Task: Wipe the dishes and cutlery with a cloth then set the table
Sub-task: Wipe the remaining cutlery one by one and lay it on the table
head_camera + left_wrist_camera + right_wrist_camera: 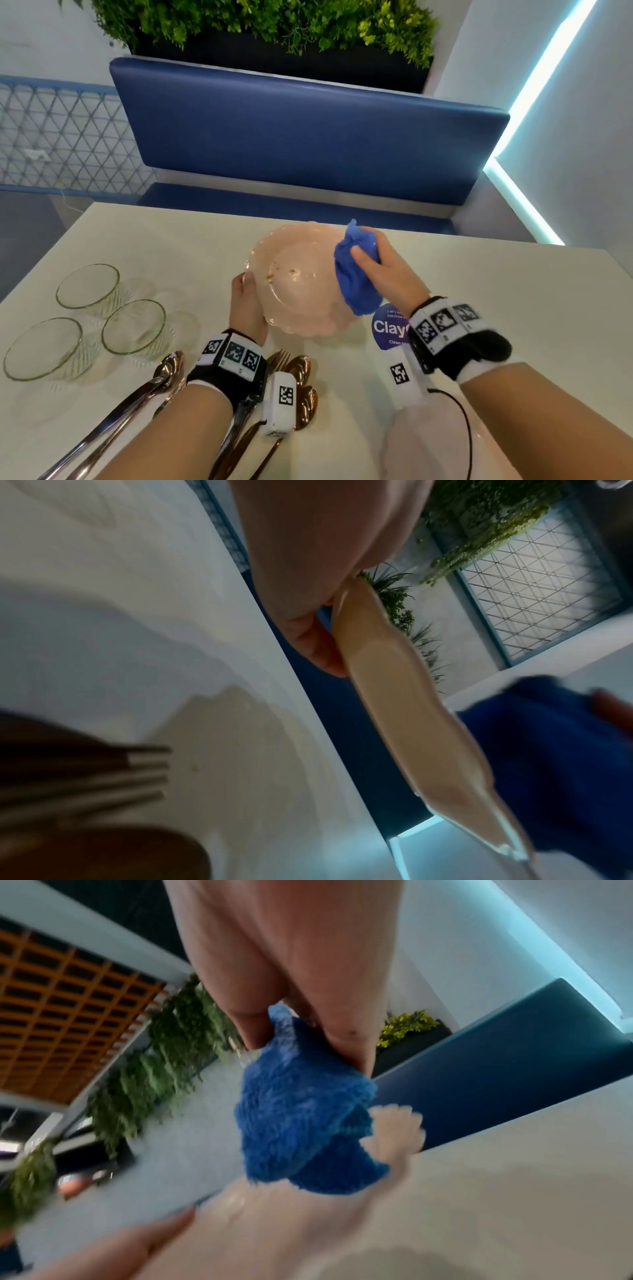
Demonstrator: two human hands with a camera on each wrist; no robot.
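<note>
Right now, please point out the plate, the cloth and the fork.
plate (301, 274): head view, centre of its dish.
cloth (356, 281): head view, middle of the bundle.
fork (279, 358): head view, its prongs.

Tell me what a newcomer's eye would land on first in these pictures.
First the bright blue cloth, bunched in the right hand and pressed against the right rim of the pink plate, which the left hand holds tilted above the middle of the white table. The plate has a few brown crumbs near its centre. Next, three clear glass bowls clustered at the table's left.
</note>
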